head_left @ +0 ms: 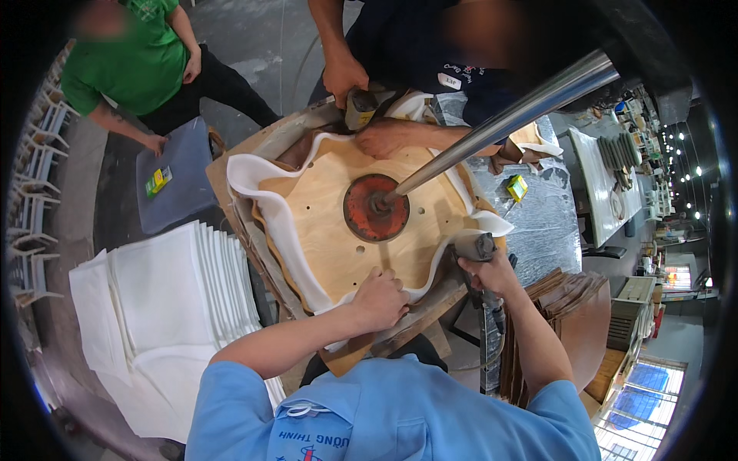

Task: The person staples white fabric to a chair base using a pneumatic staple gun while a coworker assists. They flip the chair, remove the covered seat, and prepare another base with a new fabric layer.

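A plywood seat panel (315, 230) lies before me, with white foam (288, 253) curling up around its rim. A round red press plate (361, 223) rests on its middle, at the end of a slanting steel rod (507, 119). My left hand (380, 300) is closed at the near edge, on tan cover material (346, 356) that hangs below it; the fingertips are partly hidden. My right hand (492, 273) grips a staple gun (475, 246), its head by the foam at the near right corner.
Opposite, a co-worker holds another staple gun (359, 110) and leans a forearm over the panel. A person in green stands far left beside a grey plastic-covered surface (181, 180). White foam sheets (165, 300) are stacked at left, brown sheets (569, 323) at right, near a plastic-wrapped table (538, 223).
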The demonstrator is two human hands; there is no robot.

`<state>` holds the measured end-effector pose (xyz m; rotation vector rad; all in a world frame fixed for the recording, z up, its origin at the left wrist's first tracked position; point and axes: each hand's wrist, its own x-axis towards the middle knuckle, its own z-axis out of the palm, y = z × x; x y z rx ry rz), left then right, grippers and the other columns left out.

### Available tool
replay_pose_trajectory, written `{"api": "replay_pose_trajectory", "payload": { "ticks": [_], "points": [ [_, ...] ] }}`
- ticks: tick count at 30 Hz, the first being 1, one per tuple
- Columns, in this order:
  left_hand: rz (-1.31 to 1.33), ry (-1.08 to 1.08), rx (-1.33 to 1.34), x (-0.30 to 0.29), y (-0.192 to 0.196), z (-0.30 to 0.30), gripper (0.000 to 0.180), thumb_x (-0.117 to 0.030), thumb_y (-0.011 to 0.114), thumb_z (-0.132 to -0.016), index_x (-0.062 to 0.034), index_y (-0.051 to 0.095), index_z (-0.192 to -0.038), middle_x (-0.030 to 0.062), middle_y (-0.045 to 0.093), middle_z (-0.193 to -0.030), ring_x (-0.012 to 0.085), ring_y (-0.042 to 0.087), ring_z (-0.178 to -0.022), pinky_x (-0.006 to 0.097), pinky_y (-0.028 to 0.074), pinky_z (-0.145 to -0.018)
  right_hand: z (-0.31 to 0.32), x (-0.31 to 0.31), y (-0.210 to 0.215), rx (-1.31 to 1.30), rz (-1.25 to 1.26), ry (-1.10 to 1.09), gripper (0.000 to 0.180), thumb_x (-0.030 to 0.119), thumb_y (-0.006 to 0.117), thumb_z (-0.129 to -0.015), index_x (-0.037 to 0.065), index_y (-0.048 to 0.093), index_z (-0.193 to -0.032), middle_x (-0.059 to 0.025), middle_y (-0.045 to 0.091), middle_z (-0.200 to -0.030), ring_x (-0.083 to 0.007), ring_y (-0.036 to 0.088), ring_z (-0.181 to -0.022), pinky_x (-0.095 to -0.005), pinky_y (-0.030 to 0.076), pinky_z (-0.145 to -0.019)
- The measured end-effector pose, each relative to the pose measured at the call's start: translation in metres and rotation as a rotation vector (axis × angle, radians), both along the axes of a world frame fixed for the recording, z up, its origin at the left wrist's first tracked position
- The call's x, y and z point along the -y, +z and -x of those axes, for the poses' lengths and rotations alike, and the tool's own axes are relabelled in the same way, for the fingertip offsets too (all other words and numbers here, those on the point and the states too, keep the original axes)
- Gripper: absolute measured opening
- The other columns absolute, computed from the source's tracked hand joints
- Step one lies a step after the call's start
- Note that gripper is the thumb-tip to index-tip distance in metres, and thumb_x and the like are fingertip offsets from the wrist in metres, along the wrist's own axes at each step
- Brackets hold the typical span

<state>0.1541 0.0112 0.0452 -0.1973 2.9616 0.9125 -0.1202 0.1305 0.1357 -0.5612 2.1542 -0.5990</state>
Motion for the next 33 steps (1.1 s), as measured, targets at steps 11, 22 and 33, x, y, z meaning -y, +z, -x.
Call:
{"api": "replay_pose_trajectory", "payload": {
  "ticks": [11, 22, 33],
  "points": [
    [-0.215, 0.179, -0.269, 0.002, -0.03, -0.008, 0.016, -0.025, 0.079, -0.094, -0.0102, 0.077, -0.088, 0.0088, 0.07, -0.09, 0.0331, 0.063, -0.096, 0.049, 0.046, -0.087, 0.001, 0.006, 0.006, -0.009, -0.031, 0.032, 0.037, 0.022, 0.089, -0.095, -0.004, 0.074, -0.117, -0.0071, 0.073, -0.081, -0.0157, 0.068, -0.056, -0.0331, 0.054, -0.051],
    [-0.224, 0.299, -0.336, 0.002, -0.037, -0.018, 0.012, -0.021, 0.078, -0.094, -0.0094, 0.077, -0.093, 0.0063, 0.066, -0.091, 0.0309, 0.06, -0.097, 0.047, 0.046, -0.089, -0.086, -0.044, 0.029, 0.288, -0.007, -0.058, 0.051, 0.016, 0.09, -0.096, 0.0, 0.069, -0.139, -0.0051, 0.076, -0.1, -0.0129, 0.07, -0.068, -0.03, 0.058, -0.06],
    [-0.227, 0.413, -0.391, -0.006, -0.038, -0.011, 0.012, -0.022, 0.077, -0.097, -0.0105, 0.073, -0.098, 0.0069, 0.065, -0.099, 0.032, 0.06, -0.101, 0.048, 0.045, -0.092, -0.124, -0.008, 0.023, 0.251, -0.112, 0.064, 0.068, 0.017, 0.088, -0.097, 0.007, 0.062, -0.158, -0.0088, 0.079, -0.109, -0.0124, 0.07, -0.073, -0.0319, 0.061, -0.064]
  ]
}}
